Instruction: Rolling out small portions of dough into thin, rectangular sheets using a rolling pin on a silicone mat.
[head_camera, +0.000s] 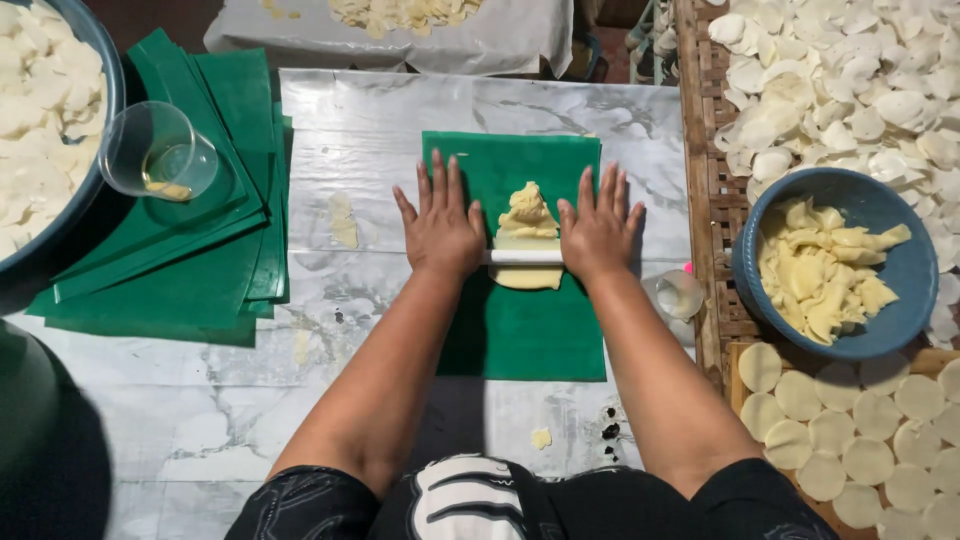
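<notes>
left hand (440, 225) and right hand (598, 228) flat, fingers spread, gripping nothing, palms pressing white rolling pin (522, 257) across pale dough (526, 245) on green sheet (520, 320), blue bowl (905, 270) of dough scraps near right

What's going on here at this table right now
A person presses both palms, left hand and right hand, flat on a white rolling pin laid across a lump of pale dough on a green sheet. A blue bowl of dough scraps and a tray of flat rounds sit at the right.
</notes>
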